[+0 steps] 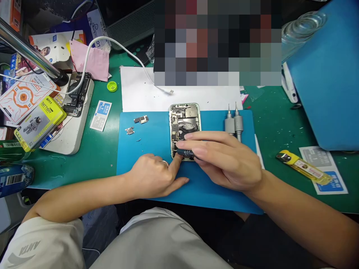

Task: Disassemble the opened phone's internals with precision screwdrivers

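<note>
The right hand (230, 160) is closed on a dark, slim, ridged cylindrical tool (184, 152), pinched between thumb and fingertips. Just beyond this grip lies an opened smartphone (186, 125) with a pale metal frame, its boards and a dark, round-marked part exposed. The tool's working end is at the lower part of the phone; it is small and partly covered there, so it may be touching the inside, though I cannot be sure.

To the left of the grip, the left hand (154, 173) reaches its index finger to the phone's lower edge. Its thumb stands apart from that finger, the other fingers are curled, and a ring is on one of them; it grasps nothing visible.

The phone lies on a flat blue rectangular mat (151, 144), its top end reaching a white paper sheet (137, 89). Farther left of the grip, a dark-and-silver flat piece (141, 119) and a small silvery metal piece (129, 130) rest on the mat. Just beyond the right hand, two grey metal screwdrivers (234, 125) lie side by side, tips pointing away. Well to the right of the grip, a yellow translucent lighter (304, 167) lies partly over a printed card (336, 183) on the green table (272, 123).
</note>
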The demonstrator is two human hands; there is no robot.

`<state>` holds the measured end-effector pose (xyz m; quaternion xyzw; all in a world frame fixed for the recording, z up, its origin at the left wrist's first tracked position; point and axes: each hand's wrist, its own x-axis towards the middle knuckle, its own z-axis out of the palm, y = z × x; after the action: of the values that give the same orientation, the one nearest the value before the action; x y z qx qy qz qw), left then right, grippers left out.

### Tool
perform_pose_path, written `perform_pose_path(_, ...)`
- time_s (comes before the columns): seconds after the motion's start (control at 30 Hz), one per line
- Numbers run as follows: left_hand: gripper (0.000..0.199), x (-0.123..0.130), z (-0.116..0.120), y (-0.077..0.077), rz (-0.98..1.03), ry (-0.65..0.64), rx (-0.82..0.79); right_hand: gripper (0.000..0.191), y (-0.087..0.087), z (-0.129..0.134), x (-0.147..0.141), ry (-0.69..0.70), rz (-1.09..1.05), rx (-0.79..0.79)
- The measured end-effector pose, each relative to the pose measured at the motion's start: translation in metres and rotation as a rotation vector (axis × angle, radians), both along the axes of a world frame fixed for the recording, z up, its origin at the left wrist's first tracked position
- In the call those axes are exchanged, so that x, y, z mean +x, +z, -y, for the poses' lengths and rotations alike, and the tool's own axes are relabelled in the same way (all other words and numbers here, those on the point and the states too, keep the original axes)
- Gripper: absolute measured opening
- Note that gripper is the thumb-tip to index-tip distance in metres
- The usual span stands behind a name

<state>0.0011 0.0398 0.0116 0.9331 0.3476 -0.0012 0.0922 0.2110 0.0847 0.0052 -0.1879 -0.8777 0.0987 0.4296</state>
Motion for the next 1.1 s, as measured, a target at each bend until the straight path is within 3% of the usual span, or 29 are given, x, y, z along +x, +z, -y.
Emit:
perform_pose_path(0.2, 0.057, -0.0006, 0.0001, 0.0005, -0.007, -0.002, 0.003, 0.047, 0.0000, -0.0012, 0.0009, -0.086, 0.000, 0.025)
perform_pose_path(0.43, 0.058, -0.0011, 0.0000, 0.0004, 0.024, -0.008, 0.015, 0.048, -0.0009, 0.0007, -0.0011, 0.008, -0.011, -0.007)
perform_pose_path(0.67, 0.061, -0.0012, 0.0002, -0.0018, 0.037, -0.023, 0.032, 0.077, -0.0036, -0.0010, -0.0040, -0.028, -0.074, 0.025)
perform_pose_path(0.97, 0.061, -0.0006, 0.0005, -0.0025, 0.016, -0.021, 0.035, 0.065, -0.0020, -0.0006, -0.0026, -0.004, -0.050, -0.022)
perform_pose_path(1.1, 0.061, -0.0003, 0.0001, -0.0009, 0.016, -0.013, 0.030, 0.053, -0.0018, 0.0005, -0.0023, -0.097, -0.044, 0.022)
